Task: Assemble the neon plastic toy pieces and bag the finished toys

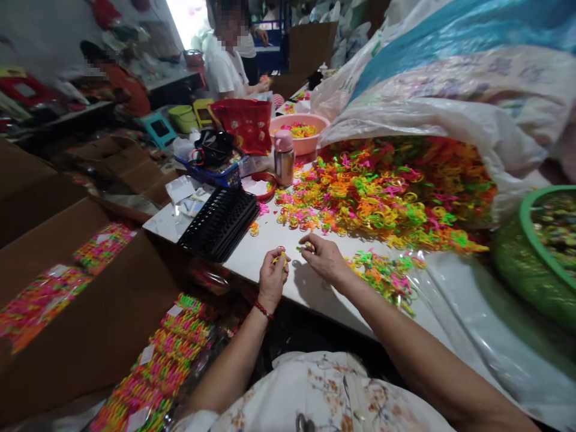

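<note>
Over the front edge of the white table, my left hand (271, 281) is closed around a small yellow plastic piece (281, 261), with a bit of red showing at the fingertips. A short way to its right, my right hand (327, 259) pinches something small and greenish (300, 247), too small to make out fully. Behind my hands spreads a large heap of bright plastic pieces (355, 201) in orange, yellow, pink and green, spilling from a big plastic sack (432, 117). A smaller pile of similar pieces (382, 273) lies beside my right forearm.
Stacked black plastic trays (220, 223) stand at the table's left edge. Behind them are a blue basket (220, 177), a steel flask (284, 165) and a pink basin (310, 143). A green tub (526, 252) sits right; cardboard boxes (90, 318) with bagged pieces, left. Co-workers (225, 69) sit beyond.
</note>
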`<state>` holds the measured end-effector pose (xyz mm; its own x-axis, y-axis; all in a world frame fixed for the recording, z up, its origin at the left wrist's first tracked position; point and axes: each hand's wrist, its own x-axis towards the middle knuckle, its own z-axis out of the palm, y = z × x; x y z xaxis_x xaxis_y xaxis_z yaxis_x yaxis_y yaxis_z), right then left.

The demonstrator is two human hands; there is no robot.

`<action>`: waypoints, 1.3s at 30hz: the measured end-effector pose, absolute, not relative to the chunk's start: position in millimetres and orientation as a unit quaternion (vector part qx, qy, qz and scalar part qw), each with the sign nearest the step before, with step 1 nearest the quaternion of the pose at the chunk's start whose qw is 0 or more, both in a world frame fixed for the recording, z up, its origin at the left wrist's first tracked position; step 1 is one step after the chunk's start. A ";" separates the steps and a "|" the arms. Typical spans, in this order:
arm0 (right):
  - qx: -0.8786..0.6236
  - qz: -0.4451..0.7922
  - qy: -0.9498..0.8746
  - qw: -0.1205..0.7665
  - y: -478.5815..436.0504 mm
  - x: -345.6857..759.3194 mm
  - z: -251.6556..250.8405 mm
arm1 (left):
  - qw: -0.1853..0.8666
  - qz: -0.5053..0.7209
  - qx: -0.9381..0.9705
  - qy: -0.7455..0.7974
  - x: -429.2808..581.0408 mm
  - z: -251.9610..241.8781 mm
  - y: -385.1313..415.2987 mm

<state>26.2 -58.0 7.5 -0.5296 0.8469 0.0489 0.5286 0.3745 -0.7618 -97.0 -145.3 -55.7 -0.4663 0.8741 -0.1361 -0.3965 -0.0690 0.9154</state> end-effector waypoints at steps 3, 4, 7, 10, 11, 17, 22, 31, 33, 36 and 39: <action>-0.448 0.431 -0.743 0.249 -85.9 56.6 10.2 | 0.469 0.645 0.314 0.516 -80.0 -47.3 -152.1; -0.454 0.454 -0.722 0.258 -92.5 63.9 11.0 | 0.471 0.625 0.346 0.517 -72.2 -42.7 -155.1; -0.461 0.535 -0.641 0.301 -104.6 82.5 14.0 | 0.485 0.581 0.409 0.509 -48.6 -27.6 -163.2; -0.461 0.623 -0.547 0.318 -111.7 101.6 17.3 | 0.520 0.558 0.410 0.500 -31.0 -16.5 -167.5; -0.457 0.646 -0.525 0.315 -113.9 108.2 18.1 | 0.535 0.549 0.406 0.497 -26.7 -14.3 -168.4; -0.433 0.627 -0.540 0.357 -128.9 139.4 11.6 | 0.607 0.506 0.392 0.471 -3.2 -11.8 -174.9; -0.472 0.649 -0.440 0.403 -140.7 149.6 -1.9 | 0.679 0.480 0.341 0.439 14.2 -11.8 -173.7; -0.461 0.611 -0.452 0.457 -150.6 179.4 -5.4 | 0.725 0.514 0.238 0.392 35.0 -7.5 -171.6; -0.473 0.563 -0.490 0.467 -153.5 188.6 -5.2 | 0.755 0.511 0.197 0.360 35.8 -1.4 -173.5; -0.438 0.604 -0.506 0.433 -162.0 197.9 -6.0 | 0.783 0.495 0.160 0.340 35.8 6.6 -176.4; -0.389 0.674 -0.473 0.413 -173.2 201.0 -6.3 | 0.791 0.485 0.151 0.341 37.2 7.9 -179.1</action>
